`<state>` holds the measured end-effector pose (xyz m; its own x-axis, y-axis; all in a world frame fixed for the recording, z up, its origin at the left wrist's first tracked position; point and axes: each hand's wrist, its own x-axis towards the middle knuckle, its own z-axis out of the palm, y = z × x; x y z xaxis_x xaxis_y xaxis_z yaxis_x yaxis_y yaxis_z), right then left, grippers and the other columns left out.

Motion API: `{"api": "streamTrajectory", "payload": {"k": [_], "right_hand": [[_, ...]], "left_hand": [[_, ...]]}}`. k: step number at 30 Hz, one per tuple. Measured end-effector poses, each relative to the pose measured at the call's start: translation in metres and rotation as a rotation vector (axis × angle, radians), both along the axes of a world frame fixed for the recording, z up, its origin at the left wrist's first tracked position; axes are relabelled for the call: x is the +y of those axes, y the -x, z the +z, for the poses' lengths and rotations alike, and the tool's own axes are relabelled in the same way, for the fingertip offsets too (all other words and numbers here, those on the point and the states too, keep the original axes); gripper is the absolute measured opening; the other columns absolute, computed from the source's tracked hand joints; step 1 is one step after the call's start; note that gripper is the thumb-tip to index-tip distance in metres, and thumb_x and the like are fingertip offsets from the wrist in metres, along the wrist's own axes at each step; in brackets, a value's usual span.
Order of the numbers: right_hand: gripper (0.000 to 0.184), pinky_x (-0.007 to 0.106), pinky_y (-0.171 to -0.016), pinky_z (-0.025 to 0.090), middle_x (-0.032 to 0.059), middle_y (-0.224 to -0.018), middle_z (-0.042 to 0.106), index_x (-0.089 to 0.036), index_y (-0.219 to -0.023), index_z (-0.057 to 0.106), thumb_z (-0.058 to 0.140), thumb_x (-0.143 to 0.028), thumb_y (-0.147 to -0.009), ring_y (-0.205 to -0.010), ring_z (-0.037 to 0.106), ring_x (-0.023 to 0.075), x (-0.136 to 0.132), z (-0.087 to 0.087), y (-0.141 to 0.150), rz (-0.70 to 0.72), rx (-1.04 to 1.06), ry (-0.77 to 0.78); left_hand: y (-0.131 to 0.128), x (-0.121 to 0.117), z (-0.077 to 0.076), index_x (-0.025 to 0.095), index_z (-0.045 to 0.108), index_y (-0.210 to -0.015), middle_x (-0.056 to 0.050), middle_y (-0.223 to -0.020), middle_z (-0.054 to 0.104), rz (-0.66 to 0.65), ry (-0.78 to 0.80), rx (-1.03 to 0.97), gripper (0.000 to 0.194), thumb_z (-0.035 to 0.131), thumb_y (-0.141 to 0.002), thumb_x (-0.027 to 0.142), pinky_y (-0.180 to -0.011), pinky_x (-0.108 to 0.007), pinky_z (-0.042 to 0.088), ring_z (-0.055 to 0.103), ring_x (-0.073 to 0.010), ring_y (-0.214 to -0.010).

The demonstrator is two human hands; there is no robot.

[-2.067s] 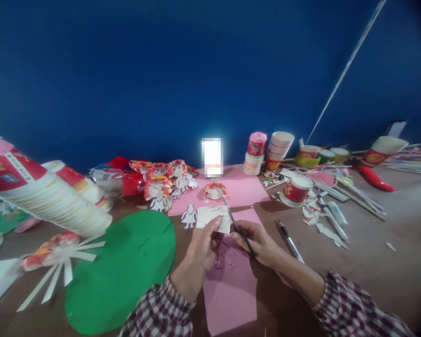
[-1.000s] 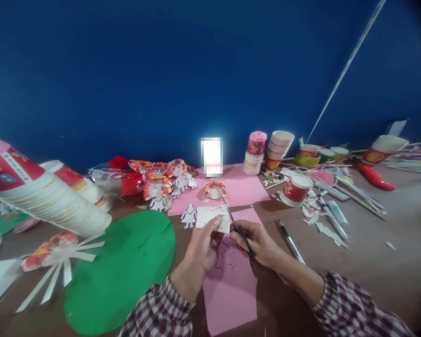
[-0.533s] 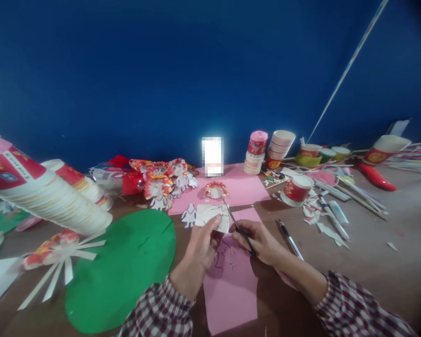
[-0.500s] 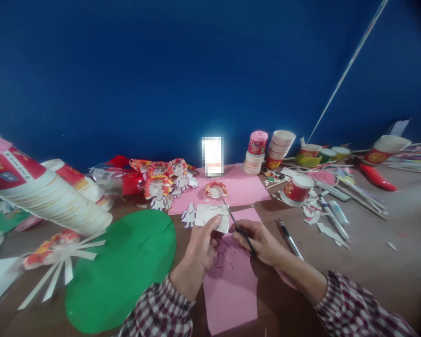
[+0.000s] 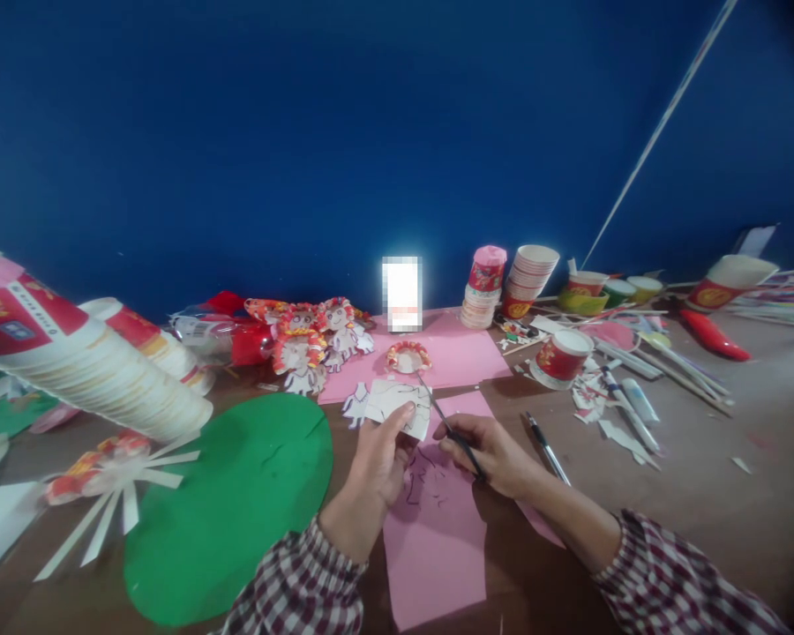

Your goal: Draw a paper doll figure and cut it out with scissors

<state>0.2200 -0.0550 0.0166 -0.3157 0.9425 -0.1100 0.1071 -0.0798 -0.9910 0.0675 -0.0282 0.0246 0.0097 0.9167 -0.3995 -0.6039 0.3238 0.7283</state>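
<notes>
A piece of white paper (image 5: 389,399) with dark drawn lines is pinched by my left hand (image 5: 385,454), thumb on top. My right hand (image 5: 486,454) grips a pair of scissors (image 5: 461,441) by the dark handles, and the blades point up and left along the paper's right edge. Under both hands lies pink paper (image 5: 440,564) with black marker lines on it. Just left of the held paper rests a white cut-out figure (image 5: 355,404). Behind it, a ring of red and yellow pieces (image 5: 408,357) sits on a pink sheet (image 5: 463,357).
A green oval sheet (image 5: 231,520) lies to the left, beside tilted stacked paper cups (image 5: 119,379). Several decorated paper figures (image 5: 310,339) are grouped behind. On the right are a pen (image 5: 548,448), a red paper cup (image 5: 561,357), paper scraps (image 5: 588,392) and a glue tube (image 5: 637,399).
The white paper has shifted slightly left and tilted, now overlapping part of the cut-out figure. The scissors stay beside its right edge.
</notes>
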Motion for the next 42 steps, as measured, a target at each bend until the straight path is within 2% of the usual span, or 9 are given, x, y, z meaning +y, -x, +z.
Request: {"api": "streamTrajectory", "payload": {"k": [11, 18, 28, 35, 42], "right_hand": [[0.026, 0.02, -0.044, 0.026, -0.0055, -0.053, 0.042, -0.014, -0.083, 0.057, 0.066, -0.037, -0.075, -0.047, 0.036, 0.007, 0.001, 0.002, -0.002, 0.01, -0.071, -0.002], [0.028, 0.02, -0.043, 0.027, -0.0058, -0.053, 0.042, -0.014, -0.085, 0.057, 0.066, -0.038, -0.075, -0.046, 0.036, 0.007, 0.001, 0.001, -0.001, 0.016, -0.073, 0.009], [0.034, 0.02, -0.046, 0.028, -0.0045, -0.058, 0.045, -0.014, -0.088, 0.056, 0.063, -0.045, -0.076, -0.051, 0.036, 0.0079, 0.002, 0.002, -0.004, 0.064, -0.061, 0.023], [0.031, 0.021, -0.05, 0.031, -0.0032, -0.06, 0.046, -0.013, -0.085, 0.056, 0.062, -0.043, -0.077, -0.053, 0.038, 0.0088, 0.002, 0.007, -0.005, 0.086, -0.112, -0.036], [0.028, 0.021, -0.051, 0.031, -0.0033, -0.061, 0.044, -0.014, -0.082, 0.058, 0.06, -0.041, -0.079, -0.054, 0.037, 0.0089, 0.004, 0.008, -0.008, 0.104, -0.182, -0.079]], "left_hand": [[0.001, 0.002, 0.004, 0.014, 0.061, -0.082, -0.001, -0.071, 0.065, 0.021, 0.015, 0.028, 0.032, 0.077, -0.054, 0.017, -0.049, -0.02, 0.041, 0.058, -0.0107, -0.057], [0.003, 0.003, 0.0, 0.016, 0.06, -0.084, -0.001, -0.073, 0.066, 0.024, 0.04, 0.074, 0.031, 0.076, -0.057, 0.019, -0.053, -0.023, 0.044, 0.059, -0.012, -0.058], [0.013, 0.01, -0.003, 0.013, 0.064, -0.089, -0.003, -0.07, 0.066, -0.117, -0.033, 0.128, 0.036, 0.077, -0.057, 0.022, -0.059, -0.024, 0.048, 0.06, -0.0127, -0.06], [0.013, 0.012, -0.001, 0.012, 0.064, -0.079, -0.004, -0.068, 0.066, -0.147, -0.006, 0.134, 0.032, 0.079, -0.053, 0.021, -0.057, -0.024, 0.048, 0.059, -0.0125, -0.058], [0.017, 0.013, -0.001, 0.012, 0.064, -0.086, -0.004, -0.068, 0.066, -0.17, -0.008, 0.142, 0.036, 0.079, -0.054, 0.02, -0.056, -0.024, 0.048, 0.059, -0.013, -0.058]]}}
